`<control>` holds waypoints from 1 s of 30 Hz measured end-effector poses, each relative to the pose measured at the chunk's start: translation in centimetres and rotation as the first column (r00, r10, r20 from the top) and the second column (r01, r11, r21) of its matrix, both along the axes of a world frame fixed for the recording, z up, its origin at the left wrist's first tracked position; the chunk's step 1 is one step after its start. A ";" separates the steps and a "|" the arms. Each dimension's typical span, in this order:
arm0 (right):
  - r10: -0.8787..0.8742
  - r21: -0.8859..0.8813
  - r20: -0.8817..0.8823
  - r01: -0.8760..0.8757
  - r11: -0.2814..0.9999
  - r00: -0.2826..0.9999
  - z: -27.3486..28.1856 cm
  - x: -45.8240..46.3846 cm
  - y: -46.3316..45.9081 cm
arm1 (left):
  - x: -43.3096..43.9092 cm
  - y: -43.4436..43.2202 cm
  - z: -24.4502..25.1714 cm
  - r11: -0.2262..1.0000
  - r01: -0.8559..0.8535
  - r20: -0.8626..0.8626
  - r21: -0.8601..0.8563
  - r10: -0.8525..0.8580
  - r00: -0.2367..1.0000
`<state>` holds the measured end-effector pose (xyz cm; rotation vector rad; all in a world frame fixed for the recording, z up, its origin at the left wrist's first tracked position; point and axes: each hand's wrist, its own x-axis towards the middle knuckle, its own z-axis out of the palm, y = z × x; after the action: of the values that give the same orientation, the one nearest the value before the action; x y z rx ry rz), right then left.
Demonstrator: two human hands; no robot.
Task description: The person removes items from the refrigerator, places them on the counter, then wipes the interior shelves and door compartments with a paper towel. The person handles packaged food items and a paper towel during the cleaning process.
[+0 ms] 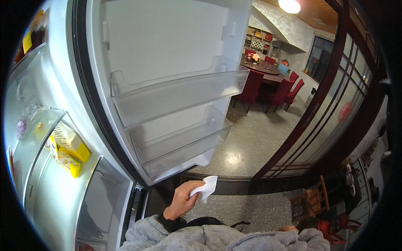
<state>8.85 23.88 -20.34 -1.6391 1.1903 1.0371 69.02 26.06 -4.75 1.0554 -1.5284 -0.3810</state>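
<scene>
My left hand (183, 198) holds a folded white tissue or cloth (207, 185) between thumb and fingers, just below the lower corner of the open refrigerator door (163, 40). Two clear plastic door bins, an upper one (179, 97) and a lower one (188, 144), are fixed to the door's inner side. Of my right hand (289, 228) only a small part shows at the grey fleece sleeve; its fingers are hidden. At the left, glass refrigerator shelves (44, 146) hold yellow-and-white food packages (70, 141) and a purple item in clear plastic wrap (22, 127).
Beyond the door stand a round dining table (262, 67) and red-covered chairs (251, 86). A dark-framed sliding door with glass panes (326, 116) is on the right. A raised threshold (238, 185) crosses the floor. A wooden chair (311, 200) and red stools (326, 230) stand lower right.
</scene>
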 end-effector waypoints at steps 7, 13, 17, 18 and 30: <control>0.266 -0.753 0.442 0.193 0.629 0.856 11.2 13.9 -4.5 | -2.5 -1.6 0.6 0.997 -0.074 -0.017 0.010 0.074 0.997; -0.315 0.236 0.944 0.469 0.851 0.097 23.9 36.2 -4.7 | -3.1 -2.1 3.0 0.920 -0.053 0.238 -0.388 0.156 0.959; -0.081 -0.002 0.984 0.462 0.887 0.160 26.7 42.2 -5.5 | -0.7 -0.5 4.6 0.900 -0.130 0.272 -0.415 0.260 0.927; -0.017 -0.074 0.984 0.493 0.867 0.178 27.6 42.8 -6.0 | 0.2 0.3 4.8 0.880 -0.197 0.267 -0.432 0.333 0.904; 0.646 -0.865 0.267 -0.118 0.488 0.716 35.2 52.3 -15.9 | 10.1 2.0 5.7 0.713 -0.581 0.239 -0.392 0.689 0.684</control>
<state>61.14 8.01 14.82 -2.8295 0.8700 0.0868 79.16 28.07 0.97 1.3996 -1.3563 0.5621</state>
